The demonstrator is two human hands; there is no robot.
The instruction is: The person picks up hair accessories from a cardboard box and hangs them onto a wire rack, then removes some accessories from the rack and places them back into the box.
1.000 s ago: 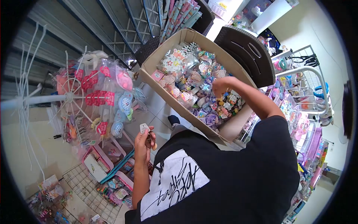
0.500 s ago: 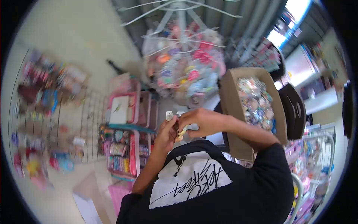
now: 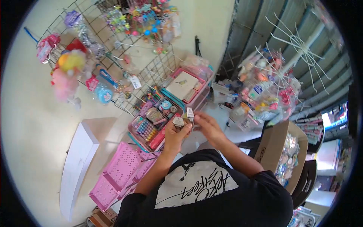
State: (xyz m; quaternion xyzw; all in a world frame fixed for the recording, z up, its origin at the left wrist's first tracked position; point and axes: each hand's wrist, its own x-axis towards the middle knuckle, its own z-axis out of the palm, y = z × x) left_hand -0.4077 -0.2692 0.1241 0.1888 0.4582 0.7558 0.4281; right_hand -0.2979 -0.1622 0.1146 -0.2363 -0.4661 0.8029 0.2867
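Note:
In front of the black shirt, my left hand (image 3: 175,137) is closed on small tagged items, with one white tag (image 3: 178,121) showing above its fingers. Close beside it, my right hand (image 3: 208,128) pinches at a second white tag (image 3: 190,112). The items under the tags are mostly hidden by the fingers. Both hands are in front of an open bin of pens and small goods (image 3: 155,117).
A wire grid (image 3: 147,62) with hanging accessories covers the left wall. Pink baskets (image 3: 123,164) and a white panel (image 3: 77,166) stand lower left. At right are a cardboard box (image 3: 270,145) of packets and a rack (image 3: 302,47) with hanging bags.
The view has swung left, so the grid and bins now lie nearer the centre. My right hand has moved from over my left hand to its right side, and two tags show clearly.

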